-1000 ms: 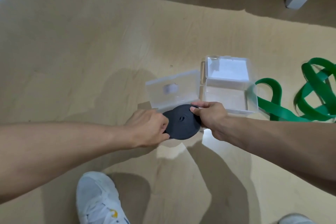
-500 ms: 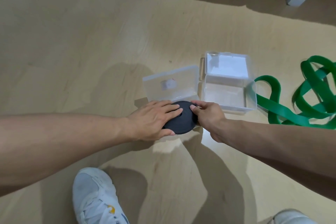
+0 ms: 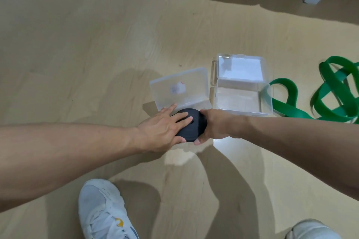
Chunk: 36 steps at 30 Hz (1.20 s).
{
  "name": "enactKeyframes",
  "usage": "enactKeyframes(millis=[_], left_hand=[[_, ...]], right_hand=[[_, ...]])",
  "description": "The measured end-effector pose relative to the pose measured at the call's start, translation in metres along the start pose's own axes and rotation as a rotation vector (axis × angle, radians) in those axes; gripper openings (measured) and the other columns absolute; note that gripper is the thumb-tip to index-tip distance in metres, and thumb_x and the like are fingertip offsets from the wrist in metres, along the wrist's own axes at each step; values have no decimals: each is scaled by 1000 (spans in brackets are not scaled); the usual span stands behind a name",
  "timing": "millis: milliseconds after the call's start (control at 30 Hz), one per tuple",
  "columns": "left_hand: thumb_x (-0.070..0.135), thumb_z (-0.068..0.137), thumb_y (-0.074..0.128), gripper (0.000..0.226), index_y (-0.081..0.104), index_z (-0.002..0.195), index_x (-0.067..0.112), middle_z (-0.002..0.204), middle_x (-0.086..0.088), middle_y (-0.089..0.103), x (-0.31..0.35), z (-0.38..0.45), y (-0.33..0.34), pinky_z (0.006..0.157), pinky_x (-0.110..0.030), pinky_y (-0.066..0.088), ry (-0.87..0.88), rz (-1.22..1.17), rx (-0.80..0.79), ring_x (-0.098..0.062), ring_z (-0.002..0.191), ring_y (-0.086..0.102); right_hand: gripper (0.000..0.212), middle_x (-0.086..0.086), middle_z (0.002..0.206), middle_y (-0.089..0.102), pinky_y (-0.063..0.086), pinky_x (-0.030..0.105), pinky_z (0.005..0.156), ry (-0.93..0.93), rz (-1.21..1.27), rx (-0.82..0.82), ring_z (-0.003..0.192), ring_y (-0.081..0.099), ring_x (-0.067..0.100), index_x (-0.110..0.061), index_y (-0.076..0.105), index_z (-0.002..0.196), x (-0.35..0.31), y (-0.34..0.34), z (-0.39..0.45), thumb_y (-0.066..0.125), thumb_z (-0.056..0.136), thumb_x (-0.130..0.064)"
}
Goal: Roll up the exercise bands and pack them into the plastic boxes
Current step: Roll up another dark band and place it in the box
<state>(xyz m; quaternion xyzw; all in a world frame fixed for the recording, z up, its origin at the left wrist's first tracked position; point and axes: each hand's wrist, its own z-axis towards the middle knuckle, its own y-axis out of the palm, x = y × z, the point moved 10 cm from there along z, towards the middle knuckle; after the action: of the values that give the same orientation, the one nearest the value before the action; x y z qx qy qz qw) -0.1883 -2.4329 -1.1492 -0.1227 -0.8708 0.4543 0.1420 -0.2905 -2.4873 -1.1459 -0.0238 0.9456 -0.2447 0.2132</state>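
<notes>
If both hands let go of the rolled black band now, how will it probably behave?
The rolled black band would probably spring loose, since the left hand presses it flat and the right hand grips its rim. It looks dense, and lying flat it is unlikely to roll.

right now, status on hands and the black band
Left hand flat on rolled black band; right hand grips its rim. Left clear box open behind.

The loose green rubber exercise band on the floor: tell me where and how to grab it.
Take the green rubber exercise band at its nearest raised loop, beside the open clear plastic box. Come from above and pinch across the flat strip: that loop stands off the wooden floor, probably leaving room for fingers underneath.
</notes>
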Motion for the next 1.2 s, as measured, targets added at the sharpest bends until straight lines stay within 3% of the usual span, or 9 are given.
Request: enactKeyframes(millis=[167,300,500,700,767,833,933,1000,1200], left_hand=[[57,105,28,73,3,163,20,172,-1,9,2,1,1,126,-47,10,-3,49,-11,-38,156,-1],[57,106,30,73,5,163,20,172,0,10,3,0,-2,126,-47,11,-2,56,-12,-38,156,0],[55,106,29,71,7,163,19,171,-1,11,3,1,-2,126,-49,12,-13,44,-12,-39,156,1],[57,106,25,72,4,163,19,172,0,12,5,3,-5,125,-49,15,-65,67,26,-41,155,7],[58,106,25,72,4,163,20,171,0,12,4,3,-4,125,-49,15,-70,69,42,-41,155,7],[58,106,25,72,5,163,20,171,0,13,2,4,-4,125,-49,15,-73,72,63,-41,155,8],[58,106,24,71,6,163,20,171,-1,14,2,4,-5,125,-48,15,-84,78,79,-41,155,9],[58,106,24,71,7,163,19,170,-1,16,2,5,-6,124,-48,18,-98,88,92,-41,154,11],[59,105,24,73,8,163,17,168,-3,21,0,12,-8,119,-51,26,-119,130,130,-42,151,15]], right_hand=[[80,7,122,64,44,28,77,-34,-287,43,98,58,24,-10,42,136,-9,0,-5,83,78,-47],[80,18,134,57,38,28,75,-151,-616,172,114,62,29,4,32,148,-26,2,-20,61,96,-50],[42,5,110,68,34,33,68,-299,-953,358,100,67,28,-16,53,110,-41,-2,-33,49,100,-56],[69,6,102,73,32,36,73,-399,-1052,465,99,62,28,-6,20,159,-12,4,-33,30,106,-50],[64,4,87,70,36,36,69,-450,-1139,577,84,58,27,-8,49,148,-10,-3,-34,39,98,-46],[61,5,89,65,41,35,65,-456,-1115,644,79,58,26,-12,61,138,-15,-8,-34,44,92,-48],[63,2,120,65,40,34,77,-436,-941,489,107,60,27,-18,23,160,-11,-5,-28,30,106,-49],[62,1,121,68,41,35,76,-438,-892,496,109,63,27,-24,14,161,-14,-12,-29,29,107,-51],[49,8,103,71,43,35,69,-333,-808,418,92,67,33,-23,35,147,-11,-26,-17,41,104,-45]])
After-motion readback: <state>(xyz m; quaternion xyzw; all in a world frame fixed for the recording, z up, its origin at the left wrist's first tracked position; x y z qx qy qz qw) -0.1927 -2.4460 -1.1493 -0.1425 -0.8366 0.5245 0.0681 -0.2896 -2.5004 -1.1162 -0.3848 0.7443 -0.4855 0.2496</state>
